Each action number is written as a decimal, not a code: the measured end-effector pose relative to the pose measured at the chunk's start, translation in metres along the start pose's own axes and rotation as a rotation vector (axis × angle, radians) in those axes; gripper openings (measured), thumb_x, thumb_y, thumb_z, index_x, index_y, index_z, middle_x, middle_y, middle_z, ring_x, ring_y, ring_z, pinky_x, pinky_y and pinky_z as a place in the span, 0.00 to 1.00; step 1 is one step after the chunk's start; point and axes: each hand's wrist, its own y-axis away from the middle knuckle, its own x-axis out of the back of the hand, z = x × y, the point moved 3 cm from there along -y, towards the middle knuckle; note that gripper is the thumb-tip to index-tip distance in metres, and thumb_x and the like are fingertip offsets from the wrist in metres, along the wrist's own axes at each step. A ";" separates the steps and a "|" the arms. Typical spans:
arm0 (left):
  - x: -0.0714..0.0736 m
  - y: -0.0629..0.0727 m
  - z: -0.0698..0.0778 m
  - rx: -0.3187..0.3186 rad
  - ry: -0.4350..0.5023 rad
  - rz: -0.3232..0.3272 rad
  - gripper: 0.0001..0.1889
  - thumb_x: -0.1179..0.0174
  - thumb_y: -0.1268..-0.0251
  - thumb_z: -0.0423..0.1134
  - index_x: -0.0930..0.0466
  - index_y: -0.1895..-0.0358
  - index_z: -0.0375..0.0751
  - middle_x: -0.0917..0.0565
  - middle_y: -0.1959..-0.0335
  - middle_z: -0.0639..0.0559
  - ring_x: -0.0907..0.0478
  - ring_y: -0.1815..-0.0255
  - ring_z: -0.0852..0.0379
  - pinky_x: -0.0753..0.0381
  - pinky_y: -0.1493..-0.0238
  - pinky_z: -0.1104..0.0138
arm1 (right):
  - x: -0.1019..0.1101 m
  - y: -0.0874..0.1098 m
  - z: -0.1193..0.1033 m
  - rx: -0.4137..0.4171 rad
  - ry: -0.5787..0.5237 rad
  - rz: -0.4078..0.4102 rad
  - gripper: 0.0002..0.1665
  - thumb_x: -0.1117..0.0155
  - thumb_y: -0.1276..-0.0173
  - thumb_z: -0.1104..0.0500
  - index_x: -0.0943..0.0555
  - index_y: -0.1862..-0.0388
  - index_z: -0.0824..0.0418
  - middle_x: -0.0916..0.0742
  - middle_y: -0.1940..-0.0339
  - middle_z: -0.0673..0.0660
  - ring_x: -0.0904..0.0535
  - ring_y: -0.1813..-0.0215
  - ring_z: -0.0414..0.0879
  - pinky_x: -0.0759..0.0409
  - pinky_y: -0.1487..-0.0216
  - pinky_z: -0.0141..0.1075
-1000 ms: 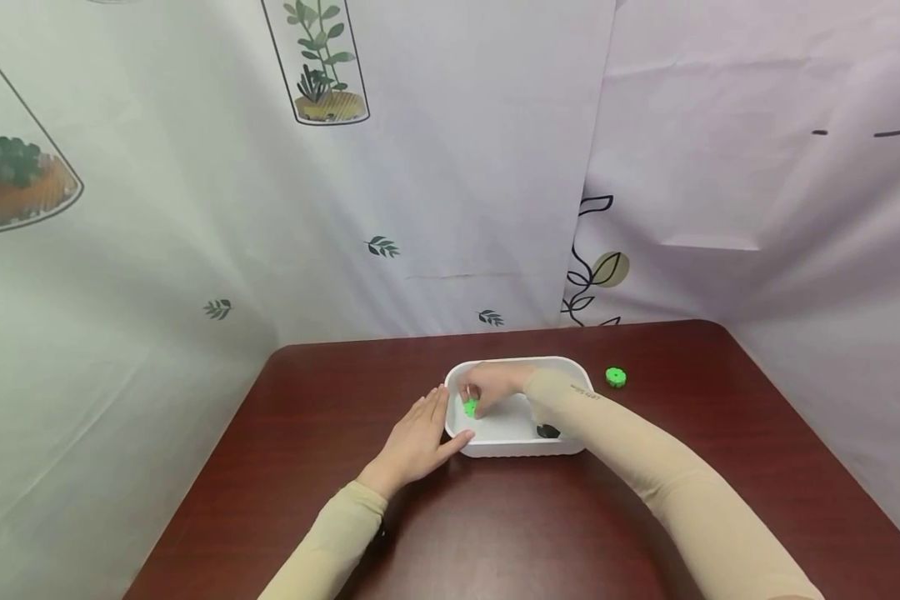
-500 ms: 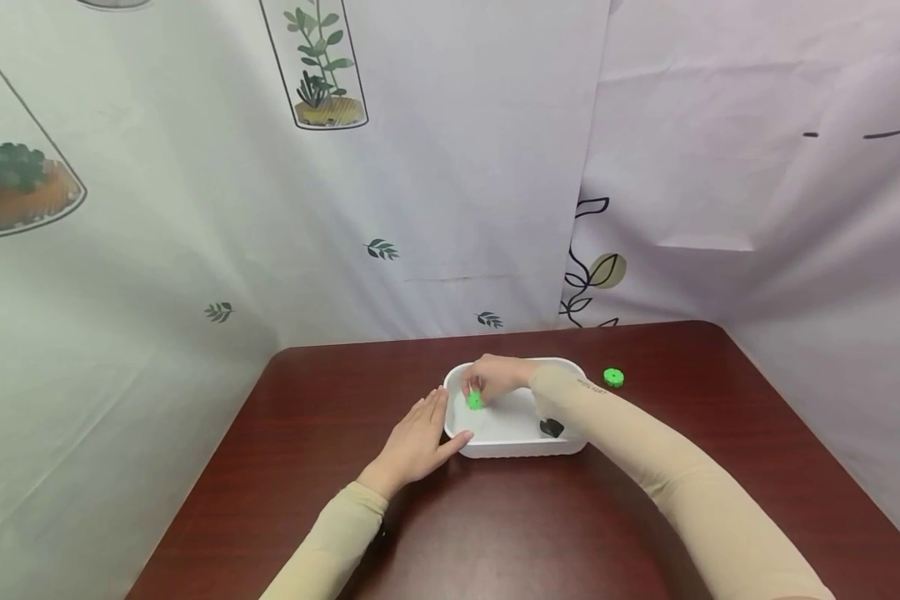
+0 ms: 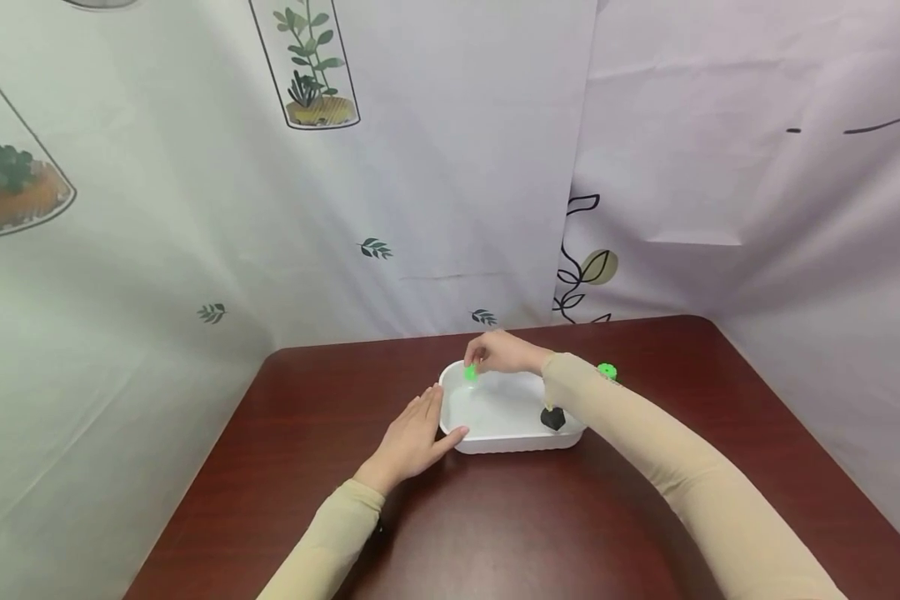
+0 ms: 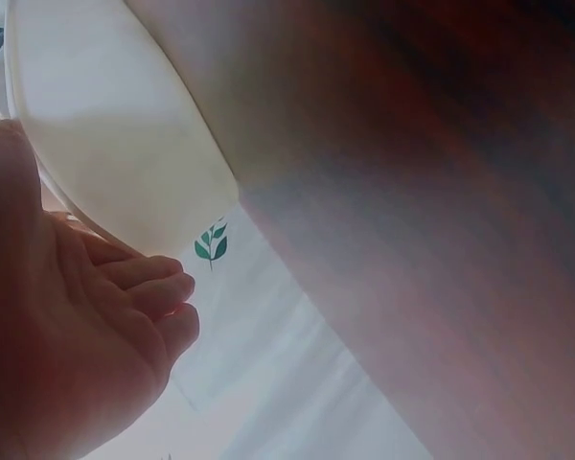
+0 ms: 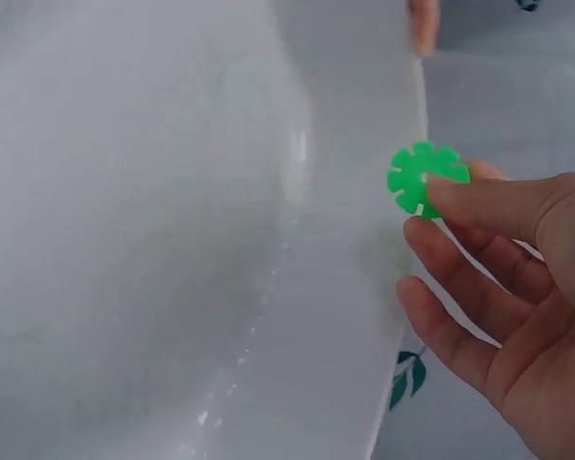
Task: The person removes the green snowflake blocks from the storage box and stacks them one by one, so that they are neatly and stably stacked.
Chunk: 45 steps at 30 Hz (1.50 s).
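My right hand (image 3: 504,352) pinches a green notched plastic disc (image 5: 410,177) between thumb and fingers, over the far left part of a white oblong tray (image 3: 517,445). In the right wrist view the disc overlaps the tray's edge, its toothed rim facing the camera. My left hand (image 3: 411,440) lies along the tray's left end with fingers straight and thumb spread toward the front rim. In the left wrist view its fingers (image 4: 139,287) show beside the tray wall (image 4: 125,144). A small black piece (image 3: 552,418) is in the tray's front right corner.
A second green object (image 3: 607,370), also round and notched, lies on the dark red table (image 3: 487,517) right of the tray, partly behind the right sleeve (image 3: 645,433). A white printed cloth (image 3: 450,208) hangs behind the table.
My right hand has risen from the tray floor toward the far rim, taking the green disc with it. The left hand stays at the tray's left end.
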 end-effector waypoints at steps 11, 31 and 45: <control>0.000 -0.002 -0.001 0.003 0.024 0.010 0.48 0.52 0.27 0.66 0.45 0.24 0.24 0.39 0.24 0.33 0.41 0.22 0.42 0.42 0.24 0.53 | 0.048 0.036 0.018 -0.101 -0.196 0.183 0.12 0.35 0.28 0.62 0.13 0.48 0.59 0.12 0.53 0.55 0.16 0.51 0.50 0.17 0.50 0.45; 0.000 -0.001 -0.002 -0.008 0.048 0.026 0.48 0.51 0.26 0.65 0.45 0.24 0.22 0.39 0.25 0.30 0.41 0.23 0.40 0.42 0.25 0.50 | 0.130 0.124 0.054 -0.235 -0.269 0.355 0.18 0.36 0.26 0.59 0.18 0.40 0.64 0.15 0.47 0.62 0.17 0.47 0.56 0.19 0.44 0.46; -0.002 -0.001 -0.001 -0.008 0.057 0.025 0.48 0.51 0.26 0.65 0.46 0.24 0.22 0.39 0.24 0.30 0.42 0.23 0.39 0.43 0.25 0.50 | 0.152 0.169 0.062 -0.327 -0.266 0.451 0.20 0.36 0.25 0.56 0.18 0.39 0.64 0.17 0.49 0.62 0.18 0.49 0.50 0.23 0.40 0.49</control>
